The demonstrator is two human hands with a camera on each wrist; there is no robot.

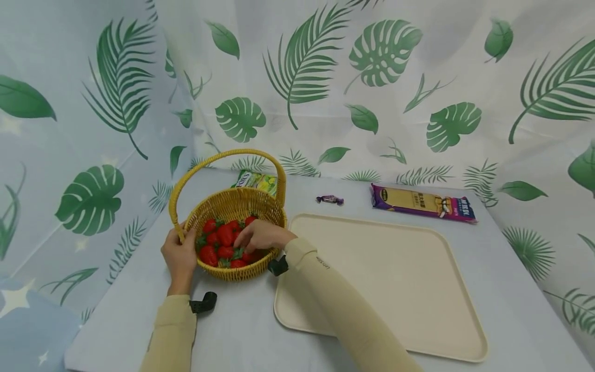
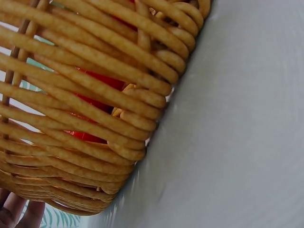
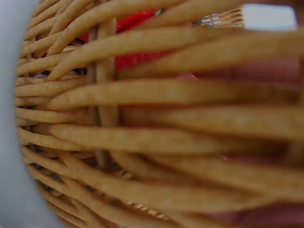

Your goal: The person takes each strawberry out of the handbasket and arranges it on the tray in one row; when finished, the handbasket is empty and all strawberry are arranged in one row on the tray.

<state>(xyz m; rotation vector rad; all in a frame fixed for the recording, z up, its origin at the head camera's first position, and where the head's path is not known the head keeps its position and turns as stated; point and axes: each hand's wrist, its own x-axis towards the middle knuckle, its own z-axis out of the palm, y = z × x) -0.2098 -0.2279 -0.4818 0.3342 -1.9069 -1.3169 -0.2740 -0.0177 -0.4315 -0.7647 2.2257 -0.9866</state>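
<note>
A yellow wicker basket (image 1: 234, 201) with a tall arched handle stands on the table, holding several red strawberries (image 1: 225, 235) with green leaves. My left hand (image 1: 180, 258) grips the basket's left rim by the foot of the handle. In the left wrist view, fingers (image 2: 31, 214) show beside the woven wall (image 2: 71, 118). Over the near right rim, my right hand (image 1: 262, 236) reaches in, bent fingers down among the strawberries. I cannot tell whether it pinches one. Through the weave (image 3: 190, 137) in the right wrist view, red fruit (image 3: 137, 59) shows.
A beige tray (image 1: 386, 274) lies right of the basket, under my right forearm. Behind it are a purple wrapped candy (image 1: 330, 200) and a purple-and-gold pasta packet (image 1: 423, 203). A green packet (image 1: 256, 181) lies behind the basket. Leaf-printed cloth (image 1: 321, 129) hangs along the back.
</note>
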